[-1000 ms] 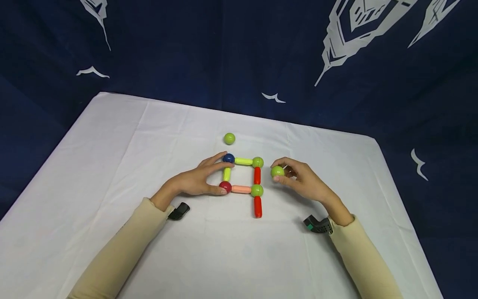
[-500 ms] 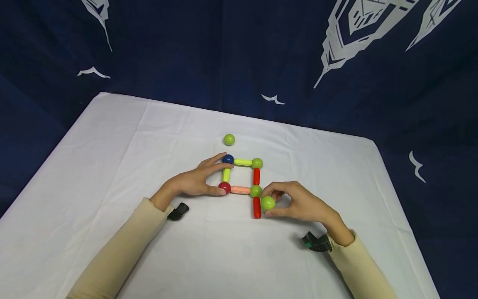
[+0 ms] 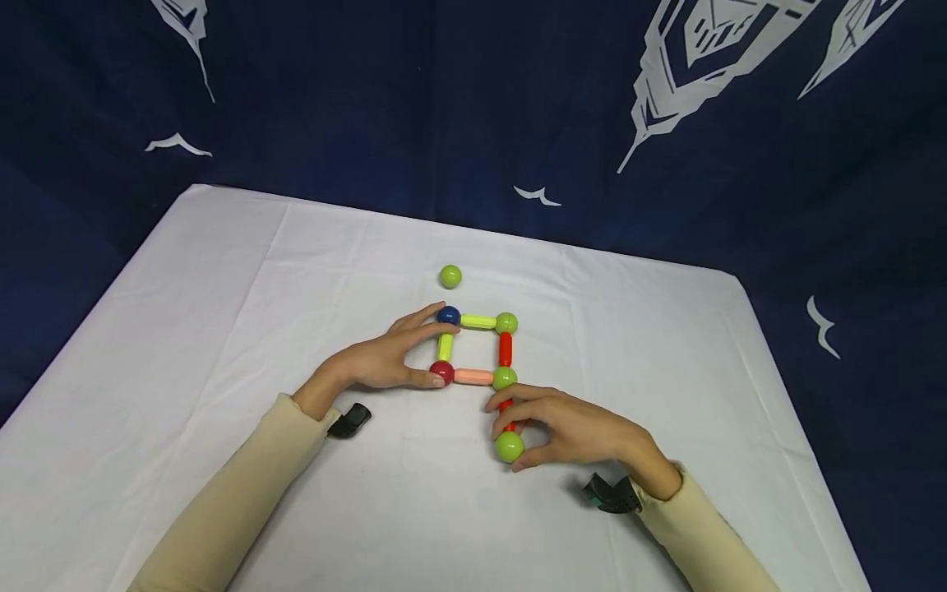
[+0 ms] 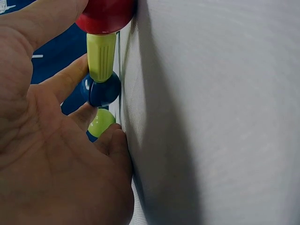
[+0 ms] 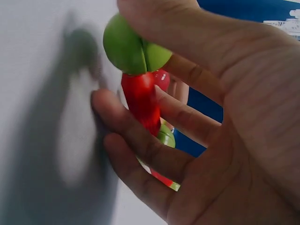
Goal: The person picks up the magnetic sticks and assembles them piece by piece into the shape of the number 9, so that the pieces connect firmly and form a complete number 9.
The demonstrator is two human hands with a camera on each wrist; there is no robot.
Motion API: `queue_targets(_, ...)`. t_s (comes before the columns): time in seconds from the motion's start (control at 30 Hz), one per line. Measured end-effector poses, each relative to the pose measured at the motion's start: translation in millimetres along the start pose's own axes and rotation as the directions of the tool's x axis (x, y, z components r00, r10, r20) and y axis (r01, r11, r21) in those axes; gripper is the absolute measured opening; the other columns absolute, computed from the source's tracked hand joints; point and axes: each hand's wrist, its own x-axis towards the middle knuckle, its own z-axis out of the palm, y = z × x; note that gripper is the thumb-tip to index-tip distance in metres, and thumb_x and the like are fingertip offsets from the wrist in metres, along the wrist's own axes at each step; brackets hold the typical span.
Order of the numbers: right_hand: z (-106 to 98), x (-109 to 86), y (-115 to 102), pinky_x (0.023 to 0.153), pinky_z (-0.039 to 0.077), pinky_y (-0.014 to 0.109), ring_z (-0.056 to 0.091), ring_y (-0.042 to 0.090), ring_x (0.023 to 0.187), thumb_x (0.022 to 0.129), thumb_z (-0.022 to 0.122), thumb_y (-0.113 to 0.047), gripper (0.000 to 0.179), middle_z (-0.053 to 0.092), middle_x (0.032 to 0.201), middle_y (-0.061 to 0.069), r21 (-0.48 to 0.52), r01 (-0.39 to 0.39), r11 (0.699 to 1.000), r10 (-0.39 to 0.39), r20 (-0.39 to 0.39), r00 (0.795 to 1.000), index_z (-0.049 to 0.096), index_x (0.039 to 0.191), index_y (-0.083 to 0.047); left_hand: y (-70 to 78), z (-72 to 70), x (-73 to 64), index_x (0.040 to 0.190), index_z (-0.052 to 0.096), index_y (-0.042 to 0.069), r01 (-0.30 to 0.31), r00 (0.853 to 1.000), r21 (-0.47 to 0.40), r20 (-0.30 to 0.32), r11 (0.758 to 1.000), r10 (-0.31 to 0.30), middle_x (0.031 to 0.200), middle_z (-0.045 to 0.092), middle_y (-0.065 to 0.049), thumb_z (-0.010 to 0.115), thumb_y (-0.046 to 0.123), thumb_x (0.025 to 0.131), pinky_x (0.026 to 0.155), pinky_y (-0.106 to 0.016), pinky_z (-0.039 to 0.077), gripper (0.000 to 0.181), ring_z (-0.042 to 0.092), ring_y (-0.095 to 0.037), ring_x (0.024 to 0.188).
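A square of coloured building rods and balls lies on the table, with blue (image 3: 448, 316), red (image 3: 442, 373) and two green balls at its corners. My left hand (image 3: 377, 362) holds its left side, the thumb at the red ball and fingers at the blue ball; a yellow rod (image 4: 101, 56) runs between them. From the near right corner ball (image 3: 505, 378) a red rod (image 5: 140, 101) extends toward me. My right hand (image 3: 570, 429) pinches a green ball (image 3: 509, 446) at that rod's near end. In the right wrist view this ball (image 5: 129, 44) appears to touch the rod.
Beyond the square lies a loose green ball (image 3: 450, 276). A white cloth (image 3: 414, 518) covers the table. Behind its far edge hangs a dark blue curtain (image 3: 385, 107) with white prints. Each wrist wears a black camera mount (image 3: 612, 495).
My right hand has brought the green ball from right of the square toward me and left, to the near end of the red rod. My left hand has kept its place.
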Motion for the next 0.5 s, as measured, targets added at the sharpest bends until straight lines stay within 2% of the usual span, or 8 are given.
queue_targets(0.23, 4.9, 3.3, -0.8, 0.108, 0.044, 0.033, 0.050, 0.010, 0.125, 0.080, 0.086, -0.028, 0.033, 0.053, 0.135, -0.008, -0.025, -0.034, 0.999, 0.033, -0.011, 0.999, 0.068, 0.108, -0.026, 0.4, 0.1, -0.7, 0.154, 0.038, 0.029, -0.003, 1.000, -0.001, 0.003, 1.000, 0.003, 0.169, -0.002, 0.004, 0.076, 0.037, 0.089, 0.116, -0.070, 0.017, 0.075, 0.000, -0.032, 0.155)
queue_targets(0.5, 8.2, 7.8, -3.0, 0.106, 0.046, 0.033, 0.053, 0.010, 0.122, 0.080, 0.086, -0.030, 0.041, 0.055, 0.134, -0.008, -0.040, -0.057, 0.998, 0.055, -0.029, 0.998, 0.068, 0.115, -0.020, 0.4, -0.3, -0.1, 0.154, 0.038, 0.029, -0.004, 1.000, 0.008, 0.003, 1.000, 0.004, 0.169, -0.003, 0.004, 0.076, 0.037, 0.089, 0.116, -0.070, 0.017, 0.075, 0.000, -0.032, 0.155)
